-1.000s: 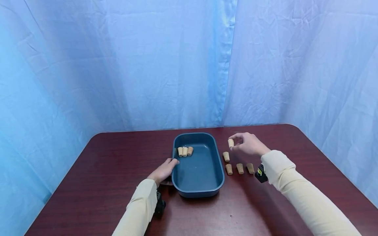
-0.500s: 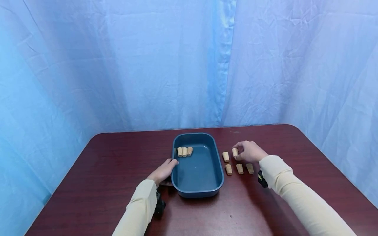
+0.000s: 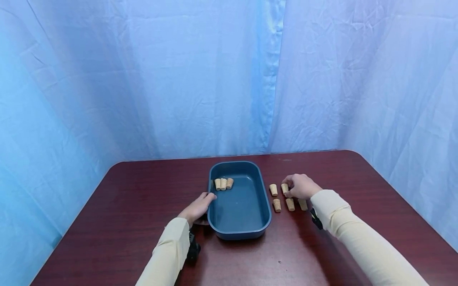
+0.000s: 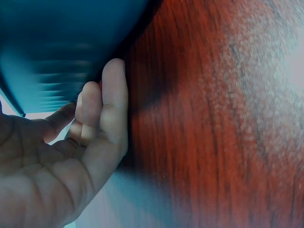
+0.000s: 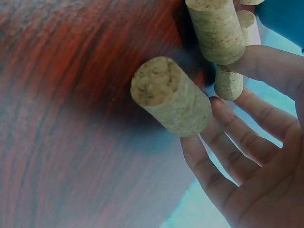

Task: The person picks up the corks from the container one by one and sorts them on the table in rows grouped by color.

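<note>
Right hand lowered, pinching cork; left hand holds tray.

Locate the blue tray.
In the head view, the blue tray stands on the table, just right of the left hand that grips its left side, with five corks off its right.

- Head: high, well back, looking forward and down across the table.
- Left wrist: close at the left hand, facing the tray's side.
- Right wrist: close at the right hand, facing corks the head view shares.
</note>
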Demonstrator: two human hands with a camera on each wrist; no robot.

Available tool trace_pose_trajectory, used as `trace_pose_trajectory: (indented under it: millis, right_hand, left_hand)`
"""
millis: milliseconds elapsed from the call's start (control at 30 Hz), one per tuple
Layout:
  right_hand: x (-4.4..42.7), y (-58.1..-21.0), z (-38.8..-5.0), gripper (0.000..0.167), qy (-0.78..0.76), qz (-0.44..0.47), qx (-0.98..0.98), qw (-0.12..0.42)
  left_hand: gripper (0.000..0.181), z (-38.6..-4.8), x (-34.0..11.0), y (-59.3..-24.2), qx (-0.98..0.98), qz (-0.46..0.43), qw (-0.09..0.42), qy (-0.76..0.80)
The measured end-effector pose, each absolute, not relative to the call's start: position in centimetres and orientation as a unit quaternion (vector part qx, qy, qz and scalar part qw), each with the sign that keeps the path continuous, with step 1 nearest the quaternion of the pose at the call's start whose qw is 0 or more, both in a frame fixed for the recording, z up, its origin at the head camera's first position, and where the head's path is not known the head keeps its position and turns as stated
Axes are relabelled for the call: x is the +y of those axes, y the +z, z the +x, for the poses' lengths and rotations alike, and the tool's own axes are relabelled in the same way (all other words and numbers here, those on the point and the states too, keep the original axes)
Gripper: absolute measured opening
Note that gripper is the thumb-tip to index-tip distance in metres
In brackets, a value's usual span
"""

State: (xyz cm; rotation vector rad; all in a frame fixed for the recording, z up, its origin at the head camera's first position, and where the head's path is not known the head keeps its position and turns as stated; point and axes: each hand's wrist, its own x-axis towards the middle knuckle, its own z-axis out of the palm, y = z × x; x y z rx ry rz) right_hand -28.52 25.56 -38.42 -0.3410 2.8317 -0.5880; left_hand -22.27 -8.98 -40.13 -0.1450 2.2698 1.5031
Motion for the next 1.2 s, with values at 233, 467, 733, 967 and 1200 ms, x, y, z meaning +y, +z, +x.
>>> trace_pose_trajectory:
  millis: [233, 467, 733, 967, 1200]
  right_hand:
    - [25.2, -38.4, -28.6, 0.034, -0.173, -0.12, 0.971, 0.113]
    - [24.9, -38.5, -28.9, 0.036, -0.174, -0.11, 0.972, 0.112]
    - [24.7, -38.4, -28.9, 0.037, -0.179, -0.097, 0.971, 0.122]
    - [25.2, -37.9, -29.0, 0.044, -0.209, -0.106, 0.96, 0.154]
    - [26.2, -38.0, -29.1, 0.04, -0.247, -0.113, 0.951, 0.148]
  left_hand:
    - [0.065, -22.4, -9.0, -40.2, 0.813, -0.057, 0.207, 0.542]
    - [0.064, -22.5, -9.2, -40.0, 0.81, -0.053, 0.21, 0.545]
    - [0.064, -22.6, -9.2, -40.2, 0.813, -0.045, 0.212, 0.541]
    - [0.064, -22.6, -9.1, -40.3, 0.812, -0.051, 0.209, 0.542]
    - [0.063, -22.6, -9.1, -40.3, 0.812, -0.052, 0.208, 0.542]
